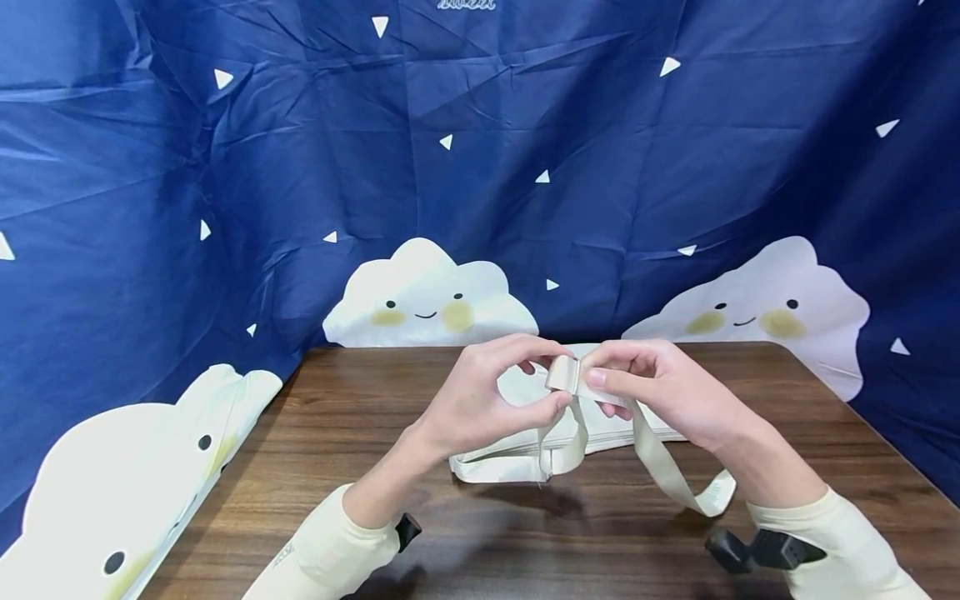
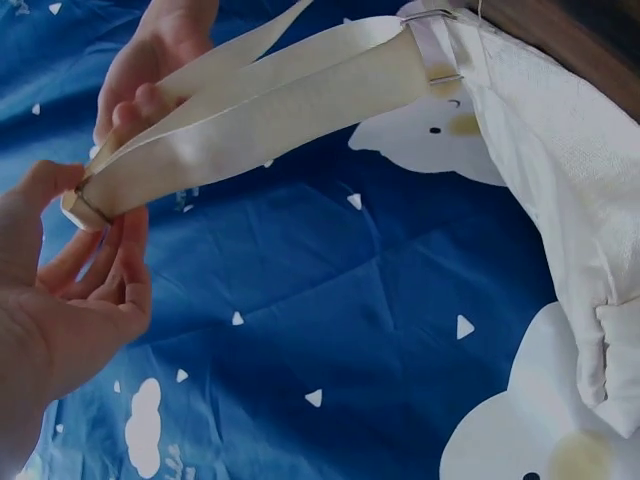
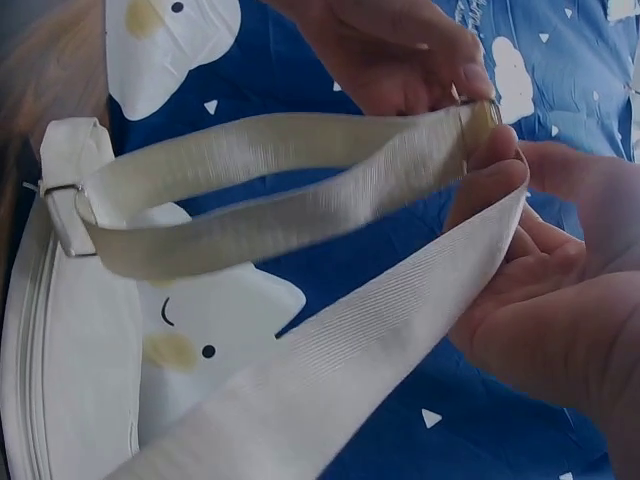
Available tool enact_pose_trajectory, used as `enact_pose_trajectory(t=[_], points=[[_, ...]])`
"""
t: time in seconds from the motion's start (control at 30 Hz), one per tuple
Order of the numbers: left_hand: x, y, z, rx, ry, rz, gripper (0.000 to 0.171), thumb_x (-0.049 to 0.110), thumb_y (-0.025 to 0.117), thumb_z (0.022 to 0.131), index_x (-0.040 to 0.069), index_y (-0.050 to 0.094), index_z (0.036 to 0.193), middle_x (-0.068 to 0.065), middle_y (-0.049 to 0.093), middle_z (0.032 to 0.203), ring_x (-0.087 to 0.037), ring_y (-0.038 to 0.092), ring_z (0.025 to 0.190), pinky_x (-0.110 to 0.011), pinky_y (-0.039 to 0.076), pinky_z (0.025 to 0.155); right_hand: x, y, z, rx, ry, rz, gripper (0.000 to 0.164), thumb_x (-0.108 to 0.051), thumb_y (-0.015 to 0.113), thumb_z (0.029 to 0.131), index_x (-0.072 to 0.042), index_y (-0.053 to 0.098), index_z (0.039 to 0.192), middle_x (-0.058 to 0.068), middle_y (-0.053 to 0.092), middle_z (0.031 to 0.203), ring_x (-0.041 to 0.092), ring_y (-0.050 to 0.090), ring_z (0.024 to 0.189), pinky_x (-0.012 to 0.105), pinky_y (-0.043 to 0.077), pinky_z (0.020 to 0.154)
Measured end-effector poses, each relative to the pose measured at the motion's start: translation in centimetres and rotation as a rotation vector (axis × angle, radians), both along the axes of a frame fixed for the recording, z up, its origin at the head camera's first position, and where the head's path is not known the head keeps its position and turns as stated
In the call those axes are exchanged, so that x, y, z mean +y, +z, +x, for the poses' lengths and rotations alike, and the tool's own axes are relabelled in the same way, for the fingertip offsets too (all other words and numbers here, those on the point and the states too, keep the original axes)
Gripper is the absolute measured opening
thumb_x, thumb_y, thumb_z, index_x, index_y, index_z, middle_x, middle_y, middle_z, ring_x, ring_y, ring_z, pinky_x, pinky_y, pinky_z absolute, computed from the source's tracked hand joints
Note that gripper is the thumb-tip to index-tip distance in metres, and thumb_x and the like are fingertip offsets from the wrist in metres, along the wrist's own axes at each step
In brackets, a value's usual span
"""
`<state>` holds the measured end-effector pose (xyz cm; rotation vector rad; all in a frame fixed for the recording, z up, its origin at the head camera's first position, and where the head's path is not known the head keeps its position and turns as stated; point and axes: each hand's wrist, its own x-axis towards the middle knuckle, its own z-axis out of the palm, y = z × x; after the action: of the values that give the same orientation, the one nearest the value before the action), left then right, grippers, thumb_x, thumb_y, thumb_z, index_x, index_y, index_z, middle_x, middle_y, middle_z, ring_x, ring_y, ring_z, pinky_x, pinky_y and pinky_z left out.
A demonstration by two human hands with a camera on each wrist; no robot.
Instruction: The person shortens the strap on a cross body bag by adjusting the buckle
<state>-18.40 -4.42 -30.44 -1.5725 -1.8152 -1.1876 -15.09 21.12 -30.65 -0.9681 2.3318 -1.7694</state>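
A white fabric bag (image 1: 615, 435) lies on the table behind the hands, its cream webbing strap (image 1: 660, 462) raised off it. My left hand (image 1: 480, 396) pinches a slide buckle (image 2: 92, 205) between thumb and fingers, where the strap forms a short loop. Right beside it, my right hand (image 1: 667, 390) pinches the strap between thumb and index finger. From this hand a length of strap (image 3: 370, 340) hangs down to the table on the right. Another loop runs from the buckle to a metal ring (image 3: 68, 220) on the bag's end tab.
The brown wooden table (image 1: 360, 400) spreads under the bag and forearms. A dark blue cloth (image 1: 480, 192) with white triangles and smiling clouds hangs behind it and along the sides. Black bands (image 1: 780, 550) sit at the cream sleeves.
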Motion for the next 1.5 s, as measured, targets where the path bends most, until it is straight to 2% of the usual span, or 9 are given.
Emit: enact_pose_trajectory(t=[0.2, 0.37, 0.5, 0.73, 0.9, 1.0, 1.13, 1.37, 1.5], points=[[-0.6, 0.5, -0.1, -0.002, 0.028, 0.052, 0.033, 0.011, 0.081, 0.085, 0.007, 0.071, 0.115, 0.004, 0.071, 0.106, -0.006, 0.062, 0.094, -0.028, 0.053, 0.080, 1.3, 0.1, -0.4, -0.021, 0.041, -0.003, 0.012, -0.005, 0.056, 0.103, -0.002, 0.067, 0.100, 0.011, 0.051, 0.067, 0.026, 0.049, 0.062, 0.039, 0.040, 0.057], [-0.4, 0.3, 0.0, -0.029, -0.012, 0.039, 0.035, 0.010, 0.081, 0.084, 0.007, 0.070, 0.117, 0.004, 0.070, 0.107, -0.006, 0.063, 0.095, -0.028, 0.055, 0.080, 1.0, -0.4, -0.7, -0.045, 0.091, -0.076, 0.010, 0.000, 0.056, 0.102, 0.001, 0.065, 0.098, 0.008, 0.049, 0.068, 0.025, 0.047, 0.062, 0.034, 0.040, 0.056], [0.0, 0.0, 0.1, -0.034, -0.044, 0.011, 0.034, 0.008, 0.080, 0.085, 0.008, 0.069, 0.117, 0.004, 0.067, 0.104, -0.005, 0.061, 0.093, -0.029, 0.055, 0.081, 0.2, -0.7, -0.5, -0.053, 0.092, -0.096, 0.010, 0.000, 0.057, 0.101, 0.000, 0.067, 0.101, 0.006, 0.053, 0.070, 0.023, 0.049, 0.063, 0.031, 0.043, 0.056], [-0.4, 0.3, 0.1, -0.034, -0.024, 0.035, 0.033, 0.009, 0.079, 0.085, 0.010, 0.070, 0.117, 0.006, 0.069, 0.105, -0.006, 0.062, 0.094, -0.029, 0.055, 0.080, 0.6, -0.8, -0.8, -0.068, 0.127, -0.097, 0.014, -0.002, 0.054, 0.104, 0.003, 0.066, 0.105, 0.009, 0.054, 0.072, 0.024, 0.051, 0.066, 0.034, 0.045, 0.060], [-0.8, 0.5, 0.0, -0.050, -0.009, 0.074, 0.037, 0.006, 0.081, 0.082, 0.007, 0.070, 0.118, 0.002, 0.070, 0.107, -0.010, 0.063, 0.093, -0.031, 0.056, 0.079, 1.3, -0.9, -1.2, -0.072, 0.169, -0.103, 0.012, 0.002, 0.052, 0.102, 0.004, 0.065, 0.104, 0.008, 0.055, 0.072, 0.022, 0.053, 0.067, 0.033, 0.045, 0.063], [-0.7, 0.3, -0.1, -0.061, -0.014, 0.080, 0.039, 0.004, 0.082, 0.081, 0.005, 0.070, 0.118, -0.001, 0.070, 0.106, -0.012, 0.063, 0.094, -0.032, 0.057, 0.079, 1.1, -1.0, -1.3, -0.089, 0.179, -0.136, 0.013, 0.005, 0.053, 0.101, 0.003, 0.066, 0.103, 0.006, 0.057, 0.074, 0.021, 0.054, 0.068, 0.032, 0.046, 0.063], [0.0, -0.3, -0.1, -0.067, -0.033, 0.045, 0.040, 0.005, 0.083, 0.080, 0.004, 0.069, 0.118, -0.002, 0.070, 0.105, -0.011, 0.063, 0.094, -0.033, 0.057, 0.078, 0.3, -1.3, -1.1, -0.100, 0.190, -0.167, 0.012, 0.005, 0.054, 0.100, 0.004, 0.065, 0.104, 0.007, 0.060, 0.077, 0.022, 0.055, 0.070, 0.032, 0.047, 0.065], [0.0, -0.3, -0.2, -0.038, -0.016, 0.031, 0.036, 0.006, 0.080, 0.083, 0.007, 0.069, 0.118, 0.001, 0.067, 0.102, -0.009, 0.060, 0.092, -0.028, 0.054, 0.076, 0.4, -1.1, -1.0, -0.136, 0.189, -0.160, 0.018, 0.001, 0.053, 0.102, 0.003, 0.067, 0.113, 0.010, 0.064, 0.083, 0.022, 0.059, 0.075, 0.029, 0.050, 0.066], [-0.2, 0.1, -0.2, -0.016, -0.027, 0.041, 0.033, 0.006, 0.077, 0.085, 0.009, 0.069, 0.117, 0.002, 0.064, 0.102, -0.010, 0.058, 0.092, -0.031, 0.052, 0.074, 1.1, -1.0, -1.4, -0.144, 0.231, -0.117, 0.020, 0.002, 0.053, 0.102, 0.005, 0.065, 0.119, 0.015, 0.066, 0.089, 0.026, 0.062, 0.082, 0.032, 0.051, 0.075]])
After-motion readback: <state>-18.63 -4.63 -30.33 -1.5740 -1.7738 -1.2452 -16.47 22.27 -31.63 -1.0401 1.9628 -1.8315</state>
